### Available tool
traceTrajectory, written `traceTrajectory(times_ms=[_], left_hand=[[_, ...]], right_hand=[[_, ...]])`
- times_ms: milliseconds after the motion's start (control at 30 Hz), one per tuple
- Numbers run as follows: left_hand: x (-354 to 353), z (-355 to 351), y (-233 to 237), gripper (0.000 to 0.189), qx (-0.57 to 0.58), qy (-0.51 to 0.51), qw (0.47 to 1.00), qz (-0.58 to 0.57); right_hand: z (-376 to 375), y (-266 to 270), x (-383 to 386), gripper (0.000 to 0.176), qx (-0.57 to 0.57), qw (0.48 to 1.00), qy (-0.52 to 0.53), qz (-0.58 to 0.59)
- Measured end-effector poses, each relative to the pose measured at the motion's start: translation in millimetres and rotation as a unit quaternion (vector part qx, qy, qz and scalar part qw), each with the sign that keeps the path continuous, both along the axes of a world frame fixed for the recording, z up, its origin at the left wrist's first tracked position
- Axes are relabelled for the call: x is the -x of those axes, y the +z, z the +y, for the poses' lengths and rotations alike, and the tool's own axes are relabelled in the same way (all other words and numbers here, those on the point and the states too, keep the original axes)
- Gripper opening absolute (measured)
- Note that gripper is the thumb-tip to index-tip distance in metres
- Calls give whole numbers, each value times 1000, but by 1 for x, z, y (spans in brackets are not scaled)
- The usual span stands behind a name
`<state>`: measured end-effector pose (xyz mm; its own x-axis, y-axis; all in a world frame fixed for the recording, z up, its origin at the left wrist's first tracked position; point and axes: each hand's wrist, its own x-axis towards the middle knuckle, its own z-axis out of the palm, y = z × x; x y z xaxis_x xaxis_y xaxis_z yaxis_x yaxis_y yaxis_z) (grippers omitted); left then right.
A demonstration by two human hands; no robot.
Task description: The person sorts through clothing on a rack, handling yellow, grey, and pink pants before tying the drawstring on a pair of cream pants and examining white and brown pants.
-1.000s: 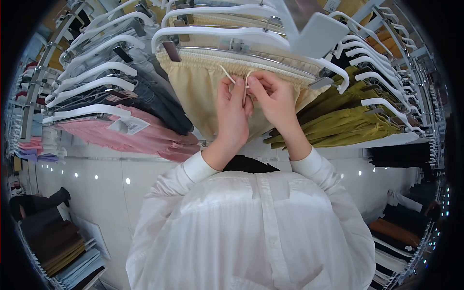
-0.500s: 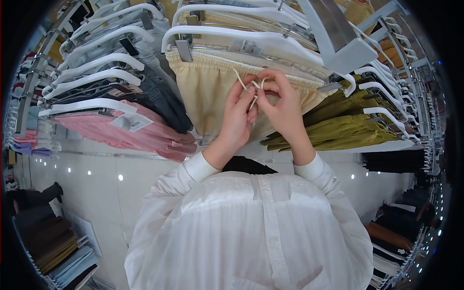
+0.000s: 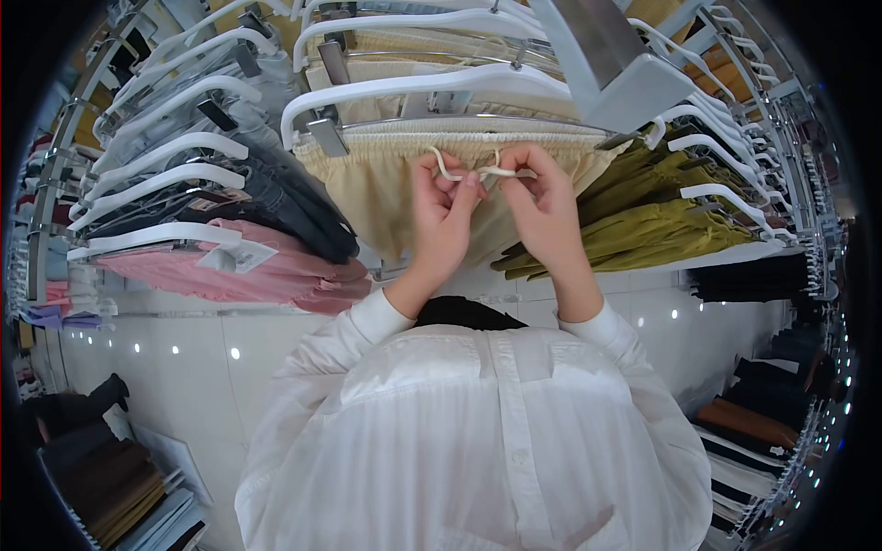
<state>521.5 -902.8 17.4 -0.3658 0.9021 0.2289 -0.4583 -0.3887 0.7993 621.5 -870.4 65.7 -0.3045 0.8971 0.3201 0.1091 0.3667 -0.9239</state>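
Cream trousers (image 3: 367,174) with a gathered elastic waist hang by clips from a white hanger (image 3: 432,81). At the middle of the waistband, a pale drawstring (image 3: 497,171) is looped between my two hands. My left hand (image 3: 443,207) pinches one part of the cord, thumb against fingers, with a curved end rising above it. My right hand (image 3: 542,197) grips the other part, its thumb and forefinger closed on the cord. The fingertips of both hands are close together in front of the fabric. How the cord crosses between them is partly hidden by the fingers.
Pink trousers (image 3: 303,271) and dark jeans (image 3: 299,197) hang on the left, olive trousers (image 3: 643,225) on the right. A metal rack arm (image 3: 611,64) juts out above the cream trousers. Folded garments (image 3: 110,477) lie at lower left.
My hands have drawn slightly apart, and the cord now stretches more sideways between them in a loop. The view has shifted a little, with the hanger appearing lower and further left.
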Motion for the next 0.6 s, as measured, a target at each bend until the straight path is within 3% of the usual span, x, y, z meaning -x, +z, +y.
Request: traceTrajectory(times_ms=[67, 100, 167, 233, 300, 333, 433, 467, 533, 600], left_hand=[[0, 4, -1, 13, -42, 24, 999, -20], [2, 5, -3, 13, -42, 22, 999, -21], [10, 6, -6, 12, -9, -8, 999, 30], [16, 7, -2, 11, -9, -3, 999, 47], [16, 7, 0, 10, -6, 0, 998, 63], [15, 7, 0, 9, 3, 5, 998, 59], [14, 7, 0, 8, 26, 4, 998, 65], [15, 7, 0, 7, 43, -2, 996, 74], [15, 7, -1, 8, 62, -5, 996, 72], [14, 7, 2, 8, 80, -8, 994, 69]], right_hand=[[2, 7, -12, 8, 77, 986, 130, 63], [2, 8, -18, 8, 78, 987, 129, 62], [2, 11, -28, 8, -84, 993, 60, -60], [0, 21, -40, 5, -147, 981, -86, -95], [2, 35, -57, 8, -7, 989, -105, 105], [1, 45, -61, 14, 56, 963, -147, 219], [10, 48, -97, 37, 73, 935, -54, 344], [9, 43, -99, 37, 72, 935, -54, 344], [5, 31, -100, 44, 124, 972, -100, 171], [-2, 17, -92, 54, 230, 965, -80, 97]])
